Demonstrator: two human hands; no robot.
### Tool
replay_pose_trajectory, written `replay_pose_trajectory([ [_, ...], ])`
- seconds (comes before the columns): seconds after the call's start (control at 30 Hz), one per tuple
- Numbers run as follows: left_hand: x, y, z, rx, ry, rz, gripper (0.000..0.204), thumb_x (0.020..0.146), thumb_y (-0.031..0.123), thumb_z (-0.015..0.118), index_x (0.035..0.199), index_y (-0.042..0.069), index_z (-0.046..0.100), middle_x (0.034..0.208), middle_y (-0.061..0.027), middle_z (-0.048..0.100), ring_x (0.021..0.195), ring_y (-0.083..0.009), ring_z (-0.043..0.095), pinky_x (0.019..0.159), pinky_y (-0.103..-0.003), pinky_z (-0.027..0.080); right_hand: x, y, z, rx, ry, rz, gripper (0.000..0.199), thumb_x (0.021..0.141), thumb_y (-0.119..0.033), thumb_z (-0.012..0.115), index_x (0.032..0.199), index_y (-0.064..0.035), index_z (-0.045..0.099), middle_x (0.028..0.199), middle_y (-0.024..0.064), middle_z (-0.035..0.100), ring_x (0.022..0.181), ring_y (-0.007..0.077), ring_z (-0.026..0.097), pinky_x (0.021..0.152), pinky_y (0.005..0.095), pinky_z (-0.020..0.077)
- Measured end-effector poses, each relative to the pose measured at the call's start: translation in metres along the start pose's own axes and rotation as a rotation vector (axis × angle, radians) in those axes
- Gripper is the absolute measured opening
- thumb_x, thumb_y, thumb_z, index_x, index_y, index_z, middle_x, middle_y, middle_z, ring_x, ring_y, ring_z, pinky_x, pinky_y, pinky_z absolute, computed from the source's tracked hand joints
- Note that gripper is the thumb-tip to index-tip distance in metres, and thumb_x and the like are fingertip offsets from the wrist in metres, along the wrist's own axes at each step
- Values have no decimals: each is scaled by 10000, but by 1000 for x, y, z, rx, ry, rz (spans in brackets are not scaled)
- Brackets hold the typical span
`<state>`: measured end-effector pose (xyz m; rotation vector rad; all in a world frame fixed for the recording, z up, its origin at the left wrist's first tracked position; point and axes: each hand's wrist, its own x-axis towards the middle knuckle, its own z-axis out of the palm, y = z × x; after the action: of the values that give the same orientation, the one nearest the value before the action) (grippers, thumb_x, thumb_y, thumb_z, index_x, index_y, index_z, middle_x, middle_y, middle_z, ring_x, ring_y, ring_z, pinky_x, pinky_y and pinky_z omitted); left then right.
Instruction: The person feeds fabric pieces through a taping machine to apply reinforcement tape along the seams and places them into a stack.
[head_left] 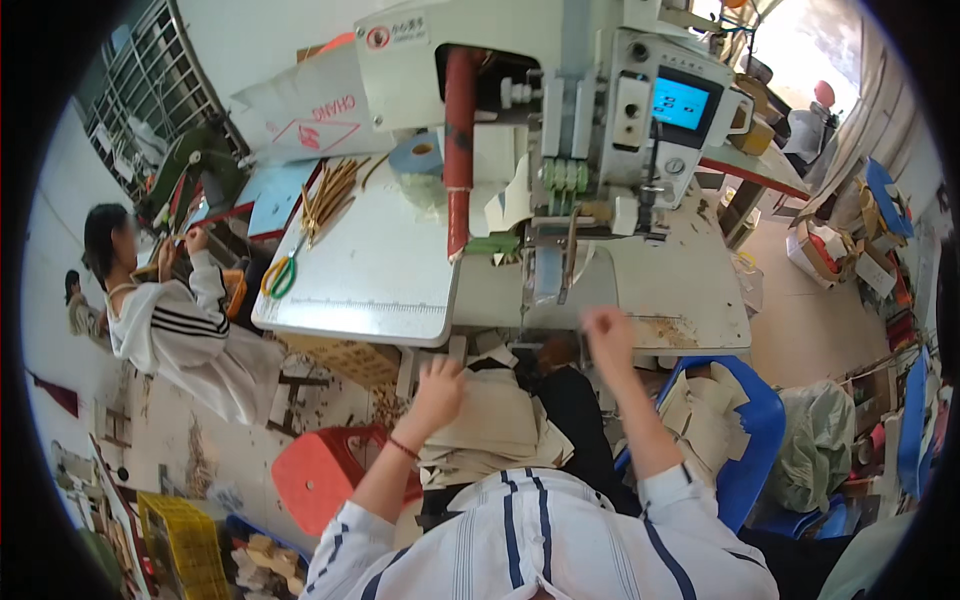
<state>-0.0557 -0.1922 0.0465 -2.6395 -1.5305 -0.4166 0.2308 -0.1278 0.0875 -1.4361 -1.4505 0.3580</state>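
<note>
Stacked tan cut pieces (497,415) lie on my lap under my left hand (437,388), fingers pressed on top, while my right hand (606,331), grip unclear through blur, is raised toward the sewing machine (560,150) on the tabletop (380,270).

Take the sewing machine (560,110) in front of you as your landmark. On its right-hand head you see a small rectangular screen (680,103), glowing blue inside a dark frame. At the machine's upper left end sits a round red-and-white label (378,38) beside a small pale sticker. Left of the machine, behind the bench (380,270), a white sack (305,110) with red printing lies slumped.
</note>
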Motion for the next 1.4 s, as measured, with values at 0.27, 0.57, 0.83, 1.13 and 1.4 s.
replay_pose_trajectory([
  [0.27,-18,1,9,-165,-95,-142,250,670,123,592,896,25,547,974,-117,533,946,-294,480,761,-397,397,-100,-11,71,-33,-621,-287,210,717,-146,637,880,-29,574,897,134,587,849,290,561,704,370,461],
  [0.57,-20,0,15,-125,105,30,189,630,63,548,814,19,555,770,-112,491,807,-291,487,704,-386,385,-111,-32,88,-21,-649,-455,423,711,-74,592,1112,-3,478,1124,158,518,1076,301,472,905,385,388],
  [0.83,-23,-7,14,-107,128,60,54,651,79,520,683,40,502,751,-116,483,791,-279,486,676,-385,381,-115,-10,116,-63,-776,-412,253,705,-38,517,957,-10,516,989,143,542,978,323,495,824,410,395],
  [1.13,-23,-23,2,-269,107,-78,95,672,62,593,699,40,505,754,-121,494,771,-315,495,670,-395,398,-112,-14,116,-85,-629,-570,298,644,-35,616,927,6,530,998,142,550,924,314,524,760,377,435],
  [1.4,-31,-29,1,-308,154,-181,116,651,65,630,656,26,521,717,-119,475,711,-304,502,667,-371,418,-122,-3,122,-56,-683,-523,340,628,-49,657,931,27,521,1006,142,525,987,310,489,857,375,387],
])
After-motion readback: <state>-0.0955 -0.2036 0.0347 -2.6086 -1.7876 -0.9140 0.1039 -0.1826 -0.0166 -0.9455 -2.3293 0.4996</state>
